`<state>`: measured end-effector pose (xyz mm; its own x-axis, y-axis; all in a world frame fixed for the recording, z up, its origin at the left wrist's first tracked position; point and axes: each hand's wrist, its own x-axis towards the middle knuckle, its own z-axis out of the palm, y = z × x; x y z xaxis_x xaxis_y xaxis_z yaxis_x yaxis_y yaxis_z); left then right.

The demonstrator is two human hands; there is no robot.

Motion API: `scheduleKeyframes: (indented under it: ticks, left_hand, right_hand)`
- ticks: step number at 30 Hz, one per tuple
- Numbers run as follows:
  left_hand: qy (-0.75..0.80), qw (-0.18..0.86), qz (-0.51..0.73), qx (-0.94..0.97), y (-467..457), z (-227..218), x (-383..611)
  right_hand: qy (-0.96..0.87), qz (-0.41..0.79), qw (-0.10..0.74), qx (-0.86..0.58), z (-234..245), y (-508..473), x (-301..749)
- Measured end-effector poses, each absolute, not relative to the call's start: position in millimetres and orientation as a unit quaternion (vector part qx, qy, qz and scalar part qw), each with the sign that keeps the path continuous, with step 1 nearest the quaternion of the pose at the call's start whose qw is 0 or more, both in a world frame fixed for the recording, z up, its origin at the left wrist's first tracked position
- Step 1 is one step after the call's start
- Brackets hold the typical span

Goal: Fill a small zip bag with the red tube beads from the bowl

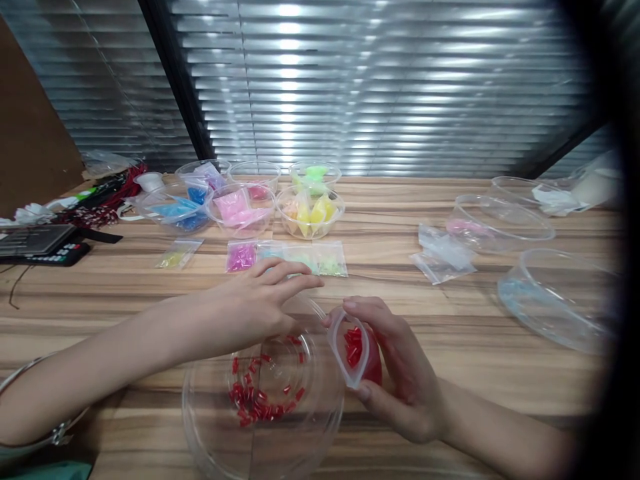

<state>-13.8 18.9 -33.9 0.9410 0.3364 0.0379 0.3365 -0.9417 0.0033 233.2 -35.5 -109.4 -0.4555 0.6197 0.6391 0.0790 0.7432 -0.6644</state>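
My right hand [400, 373] holds a small clear zip bag [353, 350] of red beads, its mouth spread open beside the rim of a clear plastic bowl [210, 427]. Red beads [260, 397] lie scattered in the bottom of that bowl. My left hand [255, 303] hovers over the bowl's far rim, fingers stretched toward the bag's mouth and holding nothing that I can see.
Small filled bead bags [287, 257] lie in a row behind the hands. Bowls of coloured bags [240, 207] stand further back. Empty clear bags [443, 253] and clear bowls [560, 297] sit at the right. A calculator [35, 241] and cords lie at the left.
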Motion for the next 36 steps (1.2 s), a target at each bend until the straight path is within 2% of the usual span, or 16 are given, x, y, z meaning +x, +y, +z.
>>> scheduleKeyframes:
  ticks: [13,25,36]
  left_hand:
    - [-0.163,0.005,0.009,-0.987,16,-28,3]
    - [-0.204,0.073,0.002,-0.976,3,-37,15]
    - [-0.169,0.036,-0.003,-0.985,8,-40,16]
  right_hand:
    - [-0.808,0.284,0.471,-0.213,-105,-34,231]
    - [-0.819,0.264,0.465,-0.210,-106,-33,233]
    - [-0.817,0.259,0.467,-0.218,-102,-32,232]
